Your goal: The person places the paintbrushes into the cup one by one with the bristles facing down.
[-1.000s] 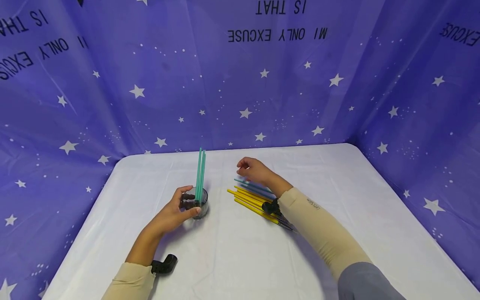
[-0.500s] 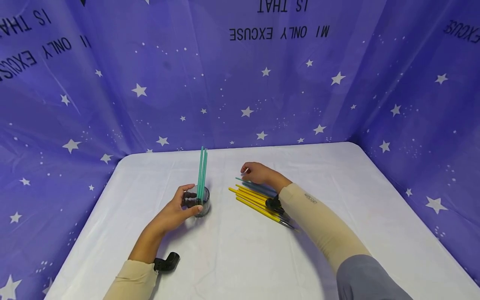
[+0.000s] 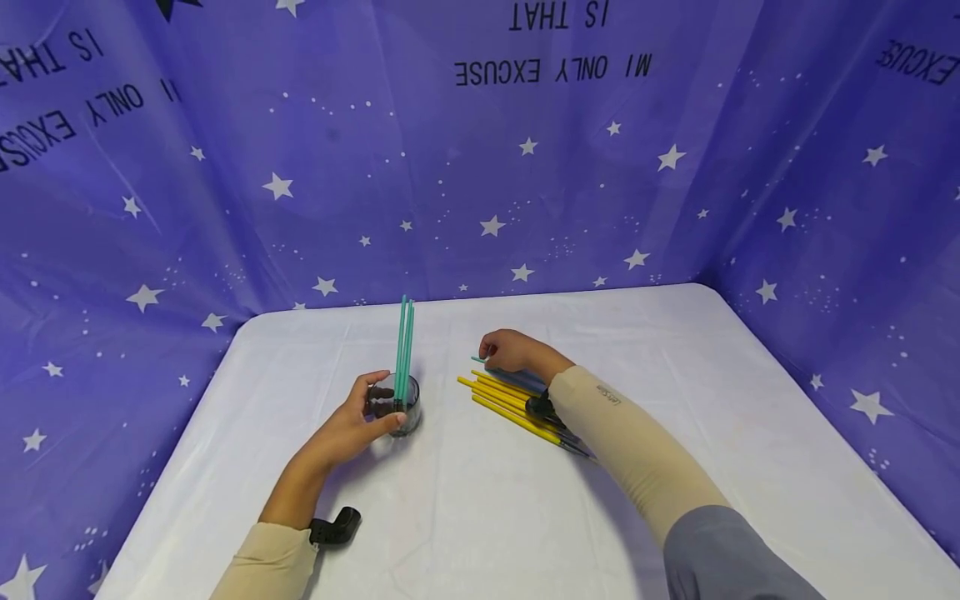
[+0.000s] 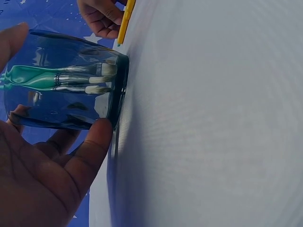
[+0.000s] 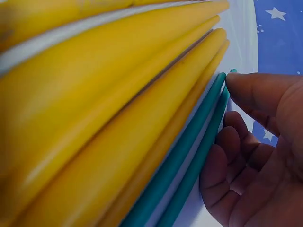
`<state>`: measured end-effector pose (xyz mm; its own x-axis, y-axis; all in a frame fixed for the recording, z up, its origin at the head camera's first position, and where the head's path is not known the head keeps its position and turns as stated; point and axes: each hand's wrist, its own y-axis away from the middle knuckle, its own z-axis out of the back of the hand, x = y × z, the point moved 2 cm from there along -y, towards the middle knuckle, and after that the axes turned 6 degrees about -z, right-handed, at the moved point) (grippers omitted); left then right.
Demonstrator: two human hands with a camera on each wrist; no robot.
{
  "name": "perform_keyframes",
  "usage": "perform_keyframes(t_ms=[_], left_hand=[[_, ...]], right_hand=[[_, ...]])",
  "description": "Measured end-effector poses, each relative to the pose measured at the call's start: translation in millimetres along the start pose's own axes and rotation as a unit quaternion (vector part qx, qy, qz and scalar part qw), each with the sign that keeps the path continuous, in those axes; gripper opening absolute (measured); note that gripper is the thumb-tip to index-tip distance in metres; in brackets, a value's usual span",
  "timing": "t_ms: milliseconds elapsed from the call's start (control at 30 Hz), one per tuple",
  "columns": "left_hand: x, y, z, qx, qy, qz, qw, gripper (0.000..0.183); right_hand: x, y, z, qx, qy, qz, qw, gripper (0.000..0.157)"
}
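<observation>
My left hand (image 3: 341, 429) grips a clear drinking glass (image 4: 71, 111) from its side, thumb in front and fingers round the far side. Several teal-handled paintbrushes (image 3: 400, 358) stand in the glass, bristles down, as the left wrist view shows. To the right, my right hand (image 3: 510, 350) pinches the end of a teal paintbrush (image 5: 193, 165) between thumb and curled fingers. Another teal paintbrush (image 5: 182, 142) lies alongside it. Beside these are several yellow-handled paintbrushes (image 3: 517, 421), their handle ends toward the glass and their bristles partly behind my right wrist.
Everything rests on a white-covered table (image 3: 480, 517). A purple starred cloth (image 3: 450, 192) rises behind its back edge and along both sides. Black wrist cameras sit on both wrists, the left camera (image 3: 337, 527) close over the tabletop.
My right hand has come down and closed its fingers at the end of a teal paintbrush. The left hand still holds the glass in about the same place.
</observation>
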<state>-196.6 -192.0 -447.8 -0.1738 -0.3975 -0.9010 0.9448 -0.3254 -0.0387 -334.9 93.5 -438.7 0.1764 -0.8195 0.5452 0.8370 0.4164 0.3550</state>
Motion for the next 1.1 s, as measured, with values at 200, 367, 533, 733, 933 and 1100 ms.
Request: perform_keyframes(t_ms=[200,367,533,733,933,1100], left_hand=[[0.3,0.9,0.4,-0.003,0.006,-0.004,1.0000,0.079],[-0.5,0.8,0.3,-0.005,0.014,-0.010,0.9998,0.077],[-0.4,0.7,-1.2,-0.002,0.018,-0.020,0.9996,0.077],[-0.4,0.1,-1.5,-0.001,0.013,-0.018,0.9998,0.077],[0.2,-0.1,-1.2,-0.003,0.012,-0.012,0.9999,0.077],[-0.1,0.2,-1.1,-0.003,0.014,-0.010,0.9998,0.078]], right_hand=[[2.1,-2.4,0.4,-0.007,0.027,0.008,1.000,0.012],[2.2,-4.9,1.3,-0.014,0.050,0.019,0.998,0.013],[2.7,-5.1,-0.3,-0.023,0.063,0.017,0.998,0.015],[6.3,-3.2,-2.8,-0.031,0.075,0.017,0.997,0.016],[3.6,-3.4,-1.2,-0.026,0.066,0.022,0.997,0.015],[1.4,-0.1,2.3,-0.008,0.013,0.019,1.000,0.016]])
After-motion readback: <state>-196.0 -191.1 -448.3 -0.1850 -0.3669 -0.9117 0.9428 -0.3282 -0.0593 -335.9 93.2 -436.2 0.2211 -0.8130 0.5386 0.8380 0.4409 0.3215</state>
